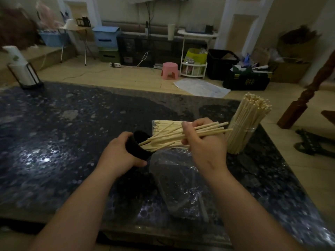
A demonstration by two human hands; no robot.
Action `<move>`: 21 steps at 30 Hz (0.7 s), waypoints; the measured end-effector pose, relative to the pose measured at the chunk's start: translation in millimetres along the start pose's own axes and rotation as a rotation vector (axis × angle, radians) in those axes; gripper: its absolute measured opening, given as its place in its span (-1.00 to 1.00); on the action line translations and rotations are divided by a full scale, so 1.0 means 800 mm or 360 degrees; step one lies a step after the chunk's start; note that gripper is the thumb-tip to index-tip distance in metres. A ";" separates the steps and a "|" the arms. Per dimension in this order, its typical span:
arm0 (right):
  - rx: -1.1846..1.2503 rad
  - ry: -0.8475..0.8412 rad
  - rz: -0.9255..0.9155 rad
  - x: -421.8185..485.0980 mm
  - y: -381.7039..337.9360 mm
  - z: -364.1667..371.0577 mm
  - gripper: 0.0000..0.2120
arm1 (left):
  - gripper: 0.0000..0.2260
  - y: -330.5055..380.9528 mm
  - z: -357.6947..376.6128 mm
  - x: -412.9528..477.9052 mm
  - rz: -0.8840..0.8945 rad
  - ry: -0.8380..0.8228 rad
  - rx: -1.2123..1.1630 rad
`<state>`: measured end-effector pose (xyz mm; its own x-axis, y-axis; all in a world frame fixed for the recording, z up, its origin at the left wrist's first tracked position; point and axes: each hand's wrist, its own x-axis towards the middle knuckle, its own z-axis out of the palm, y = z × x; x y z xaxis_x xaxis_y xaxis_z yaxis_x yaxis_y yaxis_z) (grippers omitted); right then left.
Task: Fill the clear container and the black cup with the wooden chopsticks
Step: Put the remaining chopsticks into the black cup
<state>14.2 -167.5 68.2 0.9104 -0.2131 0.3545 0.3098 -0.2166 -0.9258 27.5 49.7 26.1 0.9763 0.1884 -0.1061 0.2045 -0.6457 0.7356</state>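
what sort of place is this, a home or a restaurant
Most likely a cluttered home room, though I can't be sure: a dark speckled stone countertop, a small pink plastic stool on the floor, and a blue plastic storage box by the far wall.

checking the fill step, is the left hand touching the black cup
Touching. The head view shows the left hand wrapped round the tilted black cup.

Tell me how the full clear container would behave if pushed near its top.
The clear container probably tips easily: its chopsticks stand far above the rim and fan out, so it looks top-heavy. On the polished counter it may slide if pushed low.
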 end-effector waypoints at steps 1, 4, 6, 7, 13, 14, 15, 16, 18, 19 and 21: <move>-0.0108 -0.0002 -0.0017 0.002 0.003 -0.001 -0.82 | -0.15 0.000 -0.001 0.000 0.0012 -0.0003 0.0005; -0.0261 0.0005 -0.0004 0.005 0.011 -0.002 -0.82 | -0.15 0.002 -0.001 -0.002 0.0036 -0.0031 -0.0009; -0.0284 0.0062 0.0021 0.007 0.014 -0.003 -0.81 | -0.16 0.003 -0.001 -0.003 0.0050 -0.0048 -0.0034; -0.0289 0.0085 0.0048 0.008 0.014 -0.004 -0.79 | -0.17 0.003 -0.001 -0.003 0.0058 -0.0054 -0.0037; -0.0275 -0.0037 0.0315 0.005 0.016 0.001 -0.64 | -0.20 0.002 -0.001 -0.002 0.0066 -0.0114 -0.0115; -0.0205 -0.0023 0.0346 0.005 0.017 0.002 -0.65 | -0.20 0.001 -0.001 -0.002 0.0066 -0.0117 -0.0121; -0.0096 0.0000 0.0373 0.005 0.016 0.003 -0.73 | -0.21 0.001 -0.001 -0.002 0.0064 -0.0117 -0.0129; -0.0006 0.0028 0.0424 0.005 0.015 0.002 -0.83 | -0.22 0.000 -0.001 -0.002 0.0062 -0.0119 -0.0140; -0.0002 0.0078 0.0478 0.006 0.016 -0.001 -0.84 | -0.23 -0.001 0.000 -0.002 0.0058 -0.0126 -0.0154; -0.0054 0.0067 0.0458 0.005 0.018 -0.001 -0.84 | -0.24 -0.001 0.000 -0.003 0.0059 -0.0130 -0.0154; -0.0141 0.0013 0.0434 0.003 0.024 -0.001 -0.92 | -0.22 -0.001 0.000 -0.003 0.0060 -0.0143 -0.0149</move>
<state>22.4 -172.9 51.5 0.9544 -0.2828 0.0954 0.0284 -0.2323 -0.9722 25.0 49.3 25.9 0.9864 0.0955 -0.1335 0.1641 -0.5785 0.7990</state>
